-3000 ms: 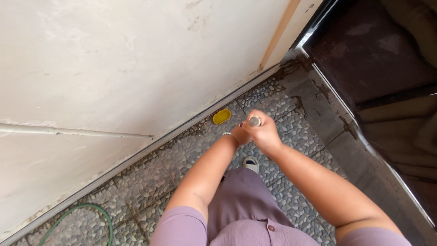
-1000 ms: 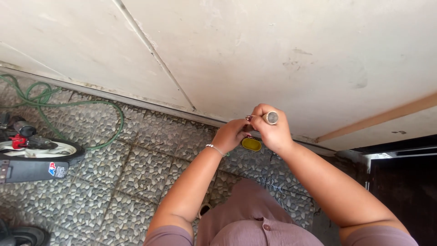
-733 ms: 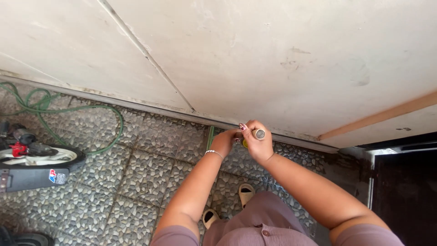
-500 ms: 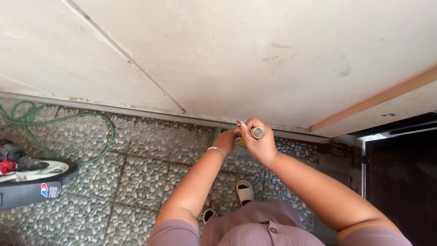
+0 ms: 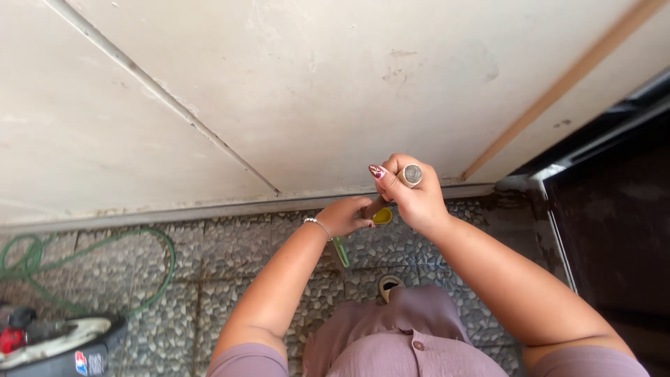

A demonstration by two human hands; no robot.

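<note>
My right hand (image 5: 413,195) is closed around the top of a long stick-like handle (image 5: 410,175) whose round grey end points up at the camera. My left hand (image 5: 346,215) grips the same handle just below, wrist bearing a thin bracelet. The shaft runs down between my hands, and a green part (image 5: 340,251) of it shows under my left hand, reaching toward the pebble-patterned floor tiles (image 5: 230,258). A small yellow dish-shaped object (image 5: 382,216) lies on the floor by the foot of the white wall (image 5: 293,91), partly hidden by my hands.
A green hose (image 5: 84,258) loops on the floor at left. A scooter or small vehicle wheel with black fender (image 5: 63,345) sits at the bottom left. A dark doorway (image 5: 614,209) opens at right. My sandalled foot (image 5: 388,284) shows below my hands.
The view has swung right and tilted; the hose and wheel slid toward the lower left. My hands stay on the handle, and its green lower part now shows below my left hand.
</note>
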